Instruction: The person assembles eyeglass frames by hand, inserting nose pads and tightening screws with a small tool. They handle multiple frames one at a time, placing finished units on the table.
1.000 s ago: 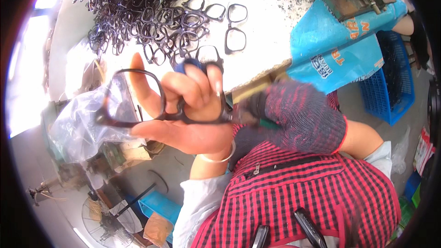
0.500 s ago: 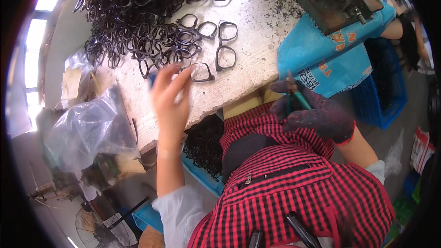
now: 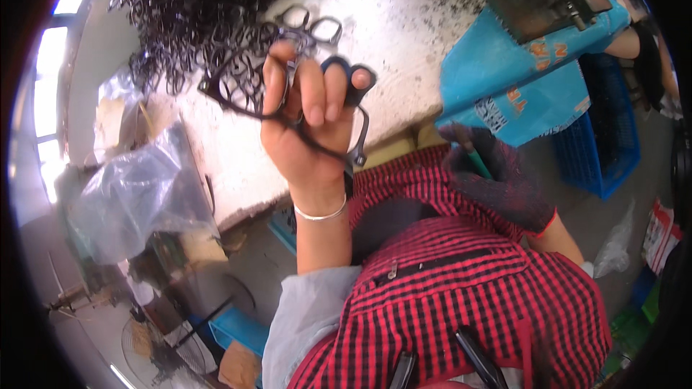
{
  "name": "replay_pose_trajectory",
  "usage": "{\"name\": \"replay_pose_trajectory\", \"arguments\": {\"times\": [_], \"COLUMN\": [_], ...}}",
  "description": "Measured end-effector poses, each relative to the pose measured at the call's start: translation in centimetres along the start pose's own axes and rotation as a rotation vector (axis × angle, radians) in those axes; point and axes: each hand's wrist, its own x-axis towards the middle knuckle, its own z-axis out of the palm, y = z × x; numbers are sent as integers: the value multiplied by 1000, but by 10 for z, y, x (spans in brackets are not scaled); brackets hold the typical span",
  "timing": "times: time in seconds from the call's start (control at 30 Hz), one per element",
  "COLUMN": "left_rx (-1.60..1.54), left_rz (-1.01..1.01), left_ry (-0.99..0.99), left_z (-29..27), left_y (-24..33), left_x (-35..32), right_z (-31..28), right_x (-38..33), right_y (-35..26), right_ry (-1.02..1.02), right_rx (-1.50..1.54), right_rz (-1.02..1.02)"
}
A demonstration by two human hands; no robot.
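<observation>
A dark eyeglass frame (image 3: 317, 145) is in my left hand (image 3: 313, 112), raised over the near part of the table (image 3: 238, 180). My fingers curl round the frame, and one rim hangs beside the palm. Something dark blue wraps part of my fingers. My right hand (image 3: 497, 173), in a dark glove with a red cuff, stays by the apron at the table's edge. It closes on green-handled pliers (image 3: 478, 164), whose jaws are mostly hidden now. Beyond my left hand lies a big heap of dark eyeglass frames (image 3: 194, 18), with a loose frame (image 3: 326, 29) at its edge.
A blue printed sheet (image 3: 504, 79) hangs over the table's right corner, below a dark metal machine (image 3: 555, 3). A blue crate (image 3: 602, 133) stands at the right. On the left are a clear plastic bag (image 3: 133, 191) and a floor fan (image 3: 155, 346). Dark scraps dot the tabletop.
My left hand has come right and up off the table, now with an eyeglass frame in it. In the gloved right hand the pliers have turned, and their jaws show less.
</observation>
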Motion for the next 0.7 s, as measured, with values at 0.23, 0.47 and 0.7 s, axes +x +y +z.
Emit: {"name": "replay_pose_trajectory", "arguments": {"times": [0.23, 0.47, 0.7], "left_rx": [-128, 93, 176], "left_rz": [-171, -203, -209], "left_ry": [134, 367, 453], "left_z": [18, 36, 40], "left_y": [-3, -2, -8], "left_x": [-17, -18, -20], "right_z": [28, 29, 24], "right_x": [24, 25, 26], "right_y": [-38, -53, -54], "right_ry": [-58, -95, -167], "right_rx": [-1013, -1197, -1432], "right_rz": [-509, -605, -593]}}
